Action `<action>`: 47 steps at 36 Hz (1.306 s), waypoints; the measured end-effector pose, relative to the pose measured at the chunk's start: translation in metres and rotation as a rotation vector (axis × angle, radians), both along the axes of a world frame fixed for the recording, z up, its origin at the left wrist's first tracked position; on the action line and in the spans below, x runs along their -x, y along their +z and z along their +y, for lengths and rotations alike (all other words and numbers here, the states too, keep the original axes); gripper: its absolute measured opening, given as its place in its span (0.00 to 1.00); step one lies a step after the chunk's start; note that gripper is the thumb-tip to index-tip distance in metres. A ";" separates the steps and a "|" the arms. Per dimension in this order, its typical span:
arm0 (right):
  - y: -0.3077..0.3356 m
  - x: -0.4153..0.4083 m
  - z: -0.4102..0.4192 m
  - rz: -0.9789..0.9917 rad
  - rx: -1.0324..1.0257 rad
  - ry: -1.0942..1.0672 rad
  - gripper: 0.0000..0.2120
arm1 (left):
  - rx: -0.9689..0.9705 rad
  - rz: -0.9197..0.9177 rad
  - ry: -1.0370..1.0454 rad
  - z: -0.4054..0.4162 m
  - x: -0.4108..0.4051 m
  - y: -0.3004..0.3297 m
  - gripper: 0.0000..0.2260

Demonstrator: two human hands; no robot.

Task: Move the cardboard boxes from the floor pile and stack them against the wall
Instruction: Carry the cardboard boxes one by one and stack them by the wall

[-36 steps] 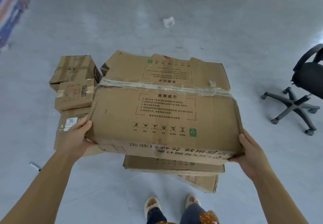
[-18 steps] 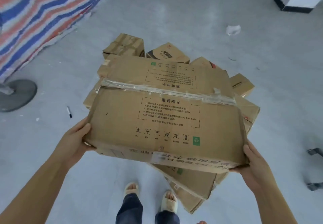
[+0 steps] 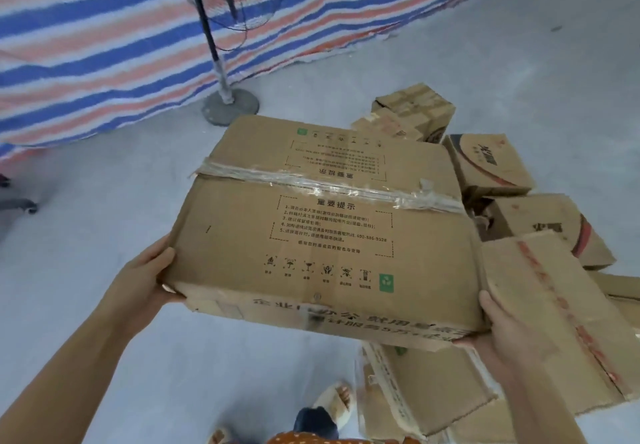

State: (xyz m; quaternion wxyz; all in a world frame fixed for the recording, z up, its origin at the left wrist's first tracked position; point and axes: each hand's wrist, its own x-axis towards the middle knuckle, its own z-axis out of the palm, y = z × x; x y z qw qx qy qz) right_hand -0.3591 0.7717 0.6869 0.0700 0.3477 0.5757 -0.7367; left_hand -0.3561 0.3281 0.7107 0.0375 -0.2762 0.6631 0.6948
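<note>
I hold a large taped cardboard box (image 3: 322,228) with printed text off the floor in front of me. My left hand (image 3: 145,273) grips its near left corner, thumb on top. My right hand (image 3: 502,329) grips its near right corner from the side and below. The floor pile (image 3: 540,270) of worn cardboard boxes lies to the right and partly under the held box: small boxes at the back, flattened ones near my feet.
A standing fan's pole and round base (image 3: 230,105) stand just beyond the held box. A blue, red and white striped tarp (image 3: 104,45) covers the floor at the upper left. Bare grey concrete floor (image 3: 86,201) stretches to the left. My sandalled foot (image 3: 336,402) is below the box.
I have turned left with the box in both hands. The pile has shifted to the right of the view, and the tarp and fan stand have come into view ahead.
</note>
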 end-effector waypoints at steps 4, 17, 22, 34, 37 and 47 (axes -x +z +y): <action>0.003 0.005 -0.050 0.000 0.026 0.136 0.22 | -0.011 0.003 0.192 -0.042 -0.071 0.004 0.17; 0.015 -0.102 -0.209 0.069 0.014 0.466 0.22 | -0.019 0.044 0.550 -0.143 -0.325 0.009 0.18; 0.012 -0.147 -0.276 0.071 0.055 0.704 0.21 | 0.013 0.009 0.714 -0.171 -0.429 0.010 0.17; 0.004 -0.194 -0.437 0.117 0.087 1.254 0.17 | -0.010 -0.020 1.176 -0.174 -0.597 0.000 0.17; 0.003 -0.194 -0.475 0.121 0.063 1.341 0.17 | -0.026 -0.022 1.272 -0.173 -0.612 -0.002 0.16; -0.001 -0.188 -0.624 0.104 0.066 1.548 0.17 | -0.042 -0.021 1.515 -0.214 -0.623 0.002 0.15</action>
